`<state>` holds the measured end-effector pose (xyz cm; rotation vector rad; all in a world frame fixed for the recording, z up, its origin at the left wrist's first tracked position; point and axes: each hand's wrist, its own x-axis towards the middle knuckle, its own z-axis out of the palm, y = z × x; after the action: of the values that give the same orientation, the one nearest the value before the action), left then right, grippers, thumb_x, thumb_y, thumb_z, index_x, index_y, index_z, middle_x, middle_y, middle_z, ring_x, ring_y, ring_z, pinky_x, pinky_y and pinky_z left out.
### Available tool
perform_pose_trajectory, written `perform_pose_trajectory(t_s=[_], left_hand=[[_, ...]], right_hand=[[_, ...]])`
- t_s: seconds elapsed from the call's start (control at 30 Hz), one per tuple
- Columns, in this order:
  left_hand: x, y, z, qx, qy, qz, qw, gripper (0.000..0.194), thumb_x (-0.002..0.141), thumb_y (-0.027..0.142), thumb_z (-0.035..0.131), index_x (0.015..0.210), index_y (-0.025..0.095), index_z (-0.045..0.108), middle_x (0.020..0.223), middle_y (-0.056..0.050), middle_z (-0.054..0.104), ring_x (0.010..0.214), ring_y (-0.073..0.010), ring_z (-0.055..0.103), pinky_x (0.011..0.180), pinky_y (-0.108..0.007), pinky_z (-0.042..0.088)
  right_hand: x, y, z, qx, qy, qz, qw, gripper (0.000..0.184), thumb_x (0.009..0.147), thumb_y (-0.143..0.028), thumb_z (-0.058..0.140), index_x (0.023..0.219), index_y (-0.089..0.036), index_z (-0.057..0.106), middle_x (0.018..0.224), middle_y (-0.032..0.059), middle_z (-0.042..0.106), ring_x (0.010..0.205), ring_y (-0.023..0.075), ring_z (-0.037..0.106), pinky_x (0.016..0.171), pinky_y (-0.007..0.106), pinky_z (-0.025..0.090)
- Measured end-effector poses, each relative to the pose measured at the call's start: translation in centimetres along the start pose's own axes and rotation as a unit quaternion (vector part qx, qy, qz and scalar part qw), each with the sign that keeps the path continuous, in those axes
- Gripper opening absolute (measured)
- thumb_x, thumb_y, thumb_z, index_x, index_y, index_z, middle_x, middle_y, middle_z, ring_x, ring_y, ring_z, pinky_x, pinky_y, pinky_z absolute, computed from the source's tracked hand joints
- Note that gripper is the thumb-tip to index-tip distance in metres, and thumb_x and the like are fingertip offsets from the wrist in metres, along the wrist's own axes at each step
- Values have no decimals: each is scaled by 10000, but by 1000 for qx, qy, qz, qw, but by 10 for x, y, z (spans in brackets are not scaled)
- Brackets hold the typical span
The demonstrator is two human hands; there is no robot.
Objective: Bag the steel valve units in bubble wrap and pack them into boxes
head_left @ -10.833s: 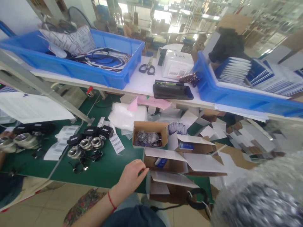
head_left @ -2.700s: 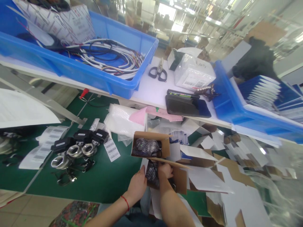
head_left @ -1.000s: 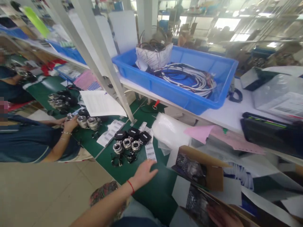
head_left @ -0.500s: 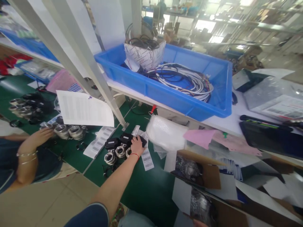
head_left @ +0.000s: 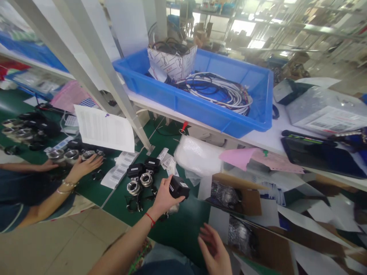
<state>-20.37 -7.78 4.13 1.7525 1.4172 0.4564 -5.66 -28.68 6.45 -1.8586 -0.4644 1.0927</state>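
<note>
My left hand, with a red string at the wrist, is closed round a black boxy device with a metal ring and holds it above the green table. Two more of these black and metal devices lie just left of it beside barcode labels. My right hand hovers open, fingers spread, near the front edge, next to an open cardboard box with bubble wrap inside. A second open box stands behind it.
A co-worker's hand rests by more devices at the left. On the white shelf stand a blue bin of cables, a black case and a wrapped package. Flattened boxes crowd the right. A slanted metal post crosses.
My left hand reached to the group of devices, gripped one and lifted it off the table toward me. My right hand came up into view, open.
</note>
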Motion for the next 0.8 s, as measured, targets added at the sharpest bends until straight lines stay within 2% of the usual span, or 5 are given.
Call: perform_pose_trajectory(t_s=[0.17,0.37,0.5,0.63,0.8], left_hand=[[-40,61,-23,-323,-21,-107,940,701,647,418,786,1251,150,551,1160,-106,662,1085,-290,626,966,-409,501],[-75,116,-42,-456,-4,-182,871,588,654,435,800,1134,147,620,1074,-101,716,989,-280,676,842,-353,549],[-91,131,-48,-520,-2,-193,832,620,712,612,714,1149,182,627,1156,-99,701,1085,-297,644,828,-346,546],[-100,134,-54,-580,-16,-155,800,659,772,736,574,1129,185,636,1162,-89,692,1085,-283,626,831,-352,539],[-106,125,-50,-572,-39,-128,809,594,798,605,652,1201,171,610,1167,-102,687,1045,-273,629,756,-310,523]], right_hand=[[16,-36,26,61,-64,-43,995,907,605,-437,839,1405,-211,475,1321,126,633,1259,298,563,1084,436,432],[-12,-71,28,203,-102,100,969,642,589,-532,852,1107,-183,701,1090,91,724,928,258,687,754,318,555],[-33,-88,20,269,-98,136,948,540,581,-475,884,998,-167,731,891,57,752,676,180,663,589,247,503],[-38,-85,11,316,-74,158,933,483,534,-416,911,932,-201,741,827,19,758,678,173,676,621,234,515],[-38,-78,5,319,-197,120,919,430,675,-530,765,857,-141,765,796,110,753,721,268,700,664,351,558]])
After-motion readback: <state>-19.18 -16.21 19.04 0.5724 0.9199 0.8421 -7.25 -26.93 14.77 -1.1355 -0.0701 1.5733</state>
